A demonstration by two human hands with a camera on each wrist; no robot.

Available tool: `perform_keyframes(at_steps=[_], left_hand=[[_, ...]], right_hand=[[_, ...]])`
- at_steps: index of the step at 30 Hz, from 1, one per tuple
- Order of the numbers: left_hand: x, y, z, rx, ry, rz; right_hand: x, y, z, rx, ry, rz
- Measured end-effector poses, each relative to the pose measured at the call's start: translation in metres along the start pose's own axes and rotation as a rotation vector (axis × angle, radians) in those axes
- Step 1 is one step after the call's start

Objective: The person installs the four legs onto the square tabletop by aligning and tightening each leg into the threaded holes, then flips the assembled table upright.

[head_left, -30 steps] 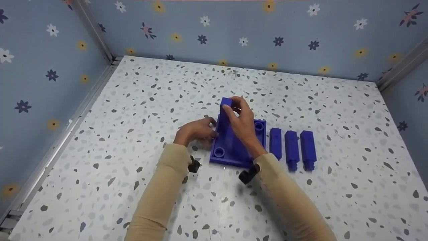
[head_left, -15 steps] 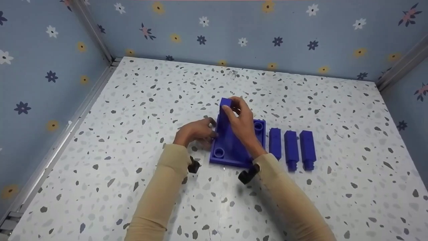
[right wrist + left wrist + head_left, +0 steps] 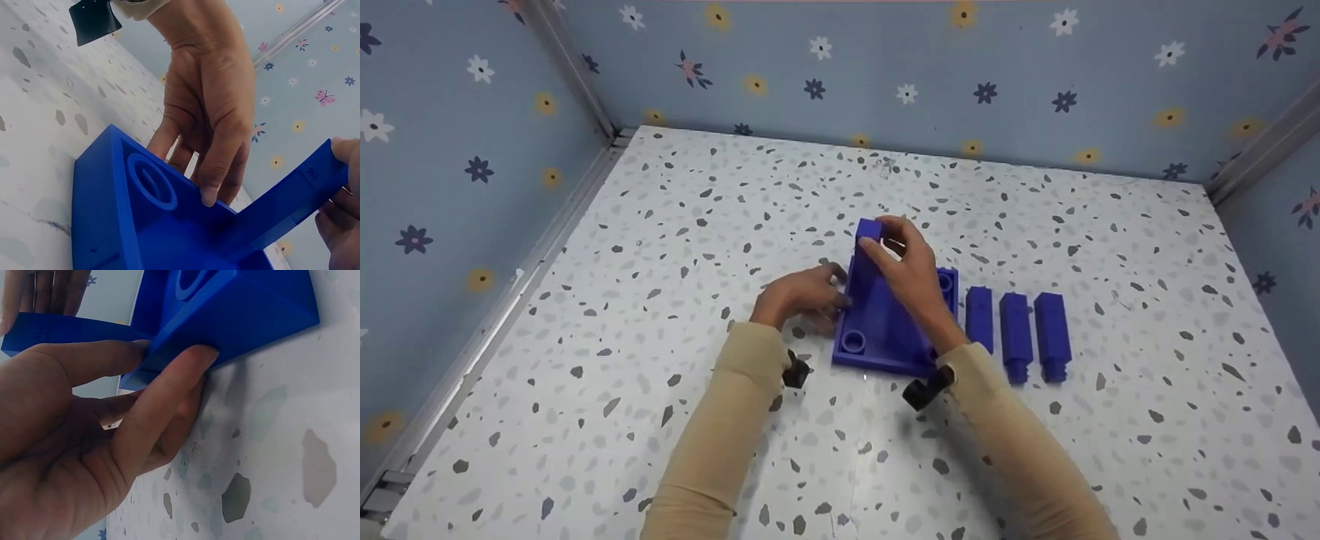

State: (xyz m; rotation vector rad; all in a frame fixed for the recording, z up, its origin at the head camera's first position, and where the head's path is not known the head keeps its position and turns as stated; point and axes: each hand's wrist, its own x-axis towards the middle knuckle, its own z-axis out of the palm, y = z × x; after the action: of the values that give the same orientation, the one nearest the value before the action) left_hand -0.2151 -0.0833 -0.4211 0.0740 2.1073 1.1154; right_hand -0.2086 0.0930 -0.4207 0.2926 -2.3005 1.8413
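In the head view a blue-purple plastic base (image 3: 889,330) lies on the table, raised rim up, with round corner sockets. A square post (image 3: 864,266) stands at its far left corner. My right hand (image 3: 911,266) pinches the post's upper end between thumb and fingers; its lower end is hidden in the head view. My left hand (image 3: 804,292) holds the base's left side. The right wrist view shows the left thumb (image 3: 211,188) at the rim, with the other fingers outside the wall. In the left wrist view, left fingertips (image 3: 199,357) press the outer wall.
Three loose posts lie in a row right of the base: a near post (image 3: 979,319), a middle post (image 3: 1016,334) and a far-right post (image 3: 1051,334). Two show threaded ends. The speckled table (image 3: 660,225) is bounded by flowered panels (image 3: 885,67).
My right hand and wrist have shifted slightly right, now partly covering the far right socket. The post still stands at the same corner, and my left hand stays in place.
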Motion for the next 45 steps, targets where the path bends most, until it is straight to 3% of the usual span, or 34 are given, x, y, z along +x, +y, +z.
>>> perform_keyframes(at_steps=[10, 19, 30, 45], left_hand=[[0.001, 0.001, 0.001, -0.031, -0.013, -0.007], [0.001, 0.002, 0.001, -0.080, -0.038, -0.034], [0.001, 0.002, 0.002, -0.080, -0.039, -0.032], [0.001, 0.000, 0.001, -0.072, -0.037, -0.042]], right_hand=[[-0.005, -0.005, -0.020, 0.081, -0.049, 0.008], [-0.022, -0.036, -0.039, 0.090, -0.072, 0.053], [-0.027, -0.006, -0.058, 0.106, -0.042, 0.032], [-0.038, 0.000, -0.082, 0.082, -0.020, 0.067]])
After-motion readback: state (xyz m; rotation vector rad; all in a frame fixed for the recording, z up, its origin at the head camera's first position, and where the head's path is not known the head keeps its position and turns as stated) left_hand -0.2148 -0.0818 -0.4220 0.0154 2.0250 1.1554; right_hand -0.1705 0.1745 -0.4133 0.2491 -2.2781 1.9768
